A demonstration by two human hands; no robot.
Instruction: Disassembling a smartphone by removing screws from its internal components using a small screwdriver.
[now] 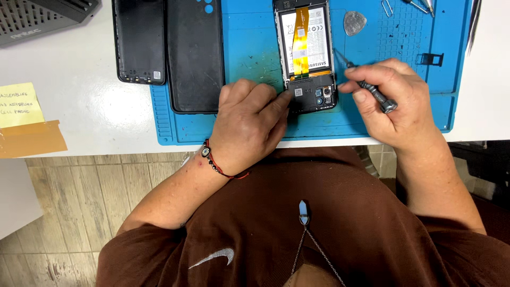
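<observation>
An opened phone (308,53) lies back-off on a blue work mat (249,48), showing its battery, an orange flex cable and the camera block near me. My left hand (249,119) rests on the mat, its index fingertip pressing the phone's near left corner. My right hand (390,103) grips a small dark screwdriver (372,91) whose thin tip points toward the phone's right edge.
Two black back covers (141,40) (195,53) lie left of the phone. A grey pick (354,22), a black card tray (431,58) and tweezers (419,5) sit on the mat's far right. A yellow note (18,103) is taped to the white table.
</observation>
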